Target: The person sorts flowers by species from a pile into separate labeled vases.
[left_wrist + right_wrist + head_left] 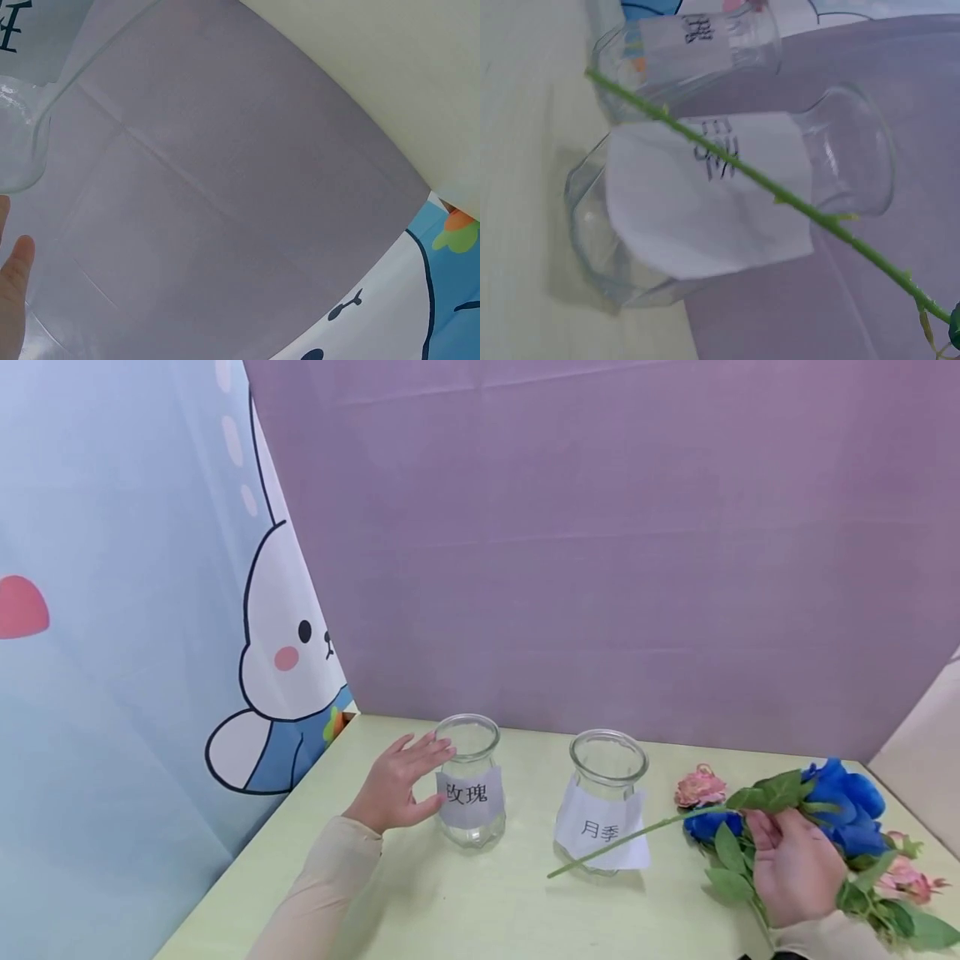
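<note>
My right hand (798,864) pinches the green stem of a blue artificial rose (847,802) just below its leaves. The bare stem (750,174) points left and down, crossing in front of the right glass vase (609,764) in the head view. That vase wears a white paper label (705,202) with Chinese characters. My left hand (401,783) is at the left side of the other glass vase (471,837), fingers extended by its rim, thumb by its label. In the left wrist view only fingertips (19,259) and part of this vase (22,142) show.
Another blue rose (708,825) lies at the table's right, partly behind the right hand. Around it are a pink flower (700,787), more pink blooms (911,881) and leaves. A purple cloth (637,568) hangs behind the pale table (480,918); a cartoon-print curtain (135,693) is at left.
</note>
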Action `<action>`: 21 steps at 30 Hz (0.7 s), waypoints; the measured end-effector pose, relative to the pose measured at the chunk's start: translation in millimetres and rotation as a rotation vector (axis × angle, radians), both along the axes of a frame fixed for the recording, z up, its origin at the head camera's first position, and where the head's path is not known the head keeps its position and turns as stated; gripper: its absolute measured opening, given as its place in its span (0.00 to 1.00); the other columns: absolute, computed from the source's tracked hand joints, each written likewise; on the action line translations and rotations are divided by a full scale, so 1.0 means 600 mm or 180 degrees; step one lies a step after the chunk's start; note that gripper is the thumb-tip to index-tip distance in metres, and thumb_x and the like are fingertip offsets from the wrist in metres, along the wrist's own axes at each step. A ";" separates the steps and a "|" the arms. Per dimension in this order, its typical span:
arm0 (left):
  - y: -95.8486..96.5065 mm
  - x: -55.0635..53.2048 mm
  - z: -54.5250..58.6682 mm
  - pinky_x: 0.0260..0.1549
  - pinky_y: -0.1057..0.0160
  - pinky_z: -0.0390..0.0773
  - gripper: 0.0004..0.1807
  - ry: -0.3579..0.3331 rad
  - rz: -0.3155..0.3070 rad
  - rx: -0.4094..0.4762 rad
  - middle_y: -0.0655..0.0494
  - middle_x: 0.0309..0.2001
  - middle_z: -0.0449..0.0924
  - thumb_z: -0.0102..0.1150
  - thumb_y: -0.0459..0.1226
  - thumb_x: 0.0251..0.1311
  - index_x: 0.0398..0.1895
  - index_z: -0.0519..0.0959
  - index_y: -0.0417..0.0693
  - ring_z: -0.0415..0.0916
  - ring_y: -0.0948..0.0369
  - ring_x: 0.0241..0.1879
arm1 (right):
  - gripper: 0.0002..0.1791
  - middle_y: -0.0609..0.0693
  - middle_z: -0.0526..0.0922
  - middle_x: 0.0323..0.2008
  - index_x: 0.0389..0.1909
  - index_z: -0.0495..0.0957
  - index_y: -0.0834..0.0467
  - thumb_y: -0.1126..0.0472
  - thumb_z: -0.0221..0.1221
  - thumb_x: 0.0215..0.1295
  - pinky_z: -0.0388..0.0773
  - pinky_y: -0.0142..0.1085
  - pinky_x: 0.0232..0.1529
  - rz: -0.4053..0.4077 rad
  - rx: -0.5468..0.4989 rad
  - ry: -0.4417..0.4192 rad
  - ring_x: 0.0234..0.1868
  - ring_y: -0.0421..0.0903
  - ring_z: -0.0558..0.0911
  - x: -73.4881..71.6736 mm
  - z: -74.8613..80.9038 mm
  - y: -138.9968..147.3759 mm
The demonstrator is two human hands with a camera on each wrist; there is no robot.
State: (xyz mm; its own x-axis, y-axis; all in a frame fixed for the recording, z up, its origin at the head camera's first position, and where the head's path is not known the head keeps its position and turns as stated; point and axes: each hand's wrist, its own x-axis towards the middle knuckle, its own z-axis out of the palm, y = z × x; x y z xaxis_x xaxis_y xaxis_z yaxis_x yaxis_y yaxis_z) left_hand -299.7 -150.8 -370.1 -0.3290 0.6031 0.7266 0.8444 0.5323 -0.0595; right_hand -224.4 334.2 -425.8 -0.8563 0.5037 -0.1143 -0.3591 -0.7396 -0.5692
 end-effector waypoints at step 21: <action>0.003 0.000 -0.001 0.51 0.38 0.75 0.26 0.0029 0.0014 0.0086 0.45 0.50 0.82 0.62 0.43 0.46 0.51 0.81 0.40 0.78 0.43 0.51 | 0.10 0.52 0.71 0.26 0.48 0.73 0.60 0.63 0.54 0.69 0.81 0.29 0.40 -0.0053 -0.0094 0.0071 0.25 0.43 0.72 0.030 0.123 -0.148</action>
